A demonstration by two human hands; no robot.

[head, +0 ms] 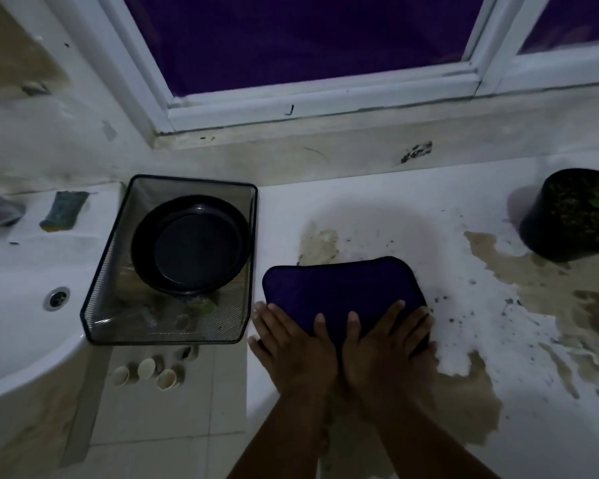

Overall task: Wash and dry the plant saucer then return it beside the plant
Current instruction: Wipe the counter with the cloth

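Note:
The round black plant saucer (191, 245) lies tilted inside a black wire-mesh basket (118, 305) left of centre. A dark purple cloth (339, 288) lies flat on the white counter (377, 216). My left hand (293, 344) and my right hand (386, 340) press side by side on the cloth's near edge, fingers spread flat. The potted plant (571, 216) in a black pot stands at the far right of the counter, well apart from the saucer.
A white sink (18, 305) with a drain lies at the left, a green sponge (63, 210) on its rim. Muddy water stains and soil specks cover the counter's right part (533, 288). Small cups (146, 369) sit on the tiled floor below. A window is behind.

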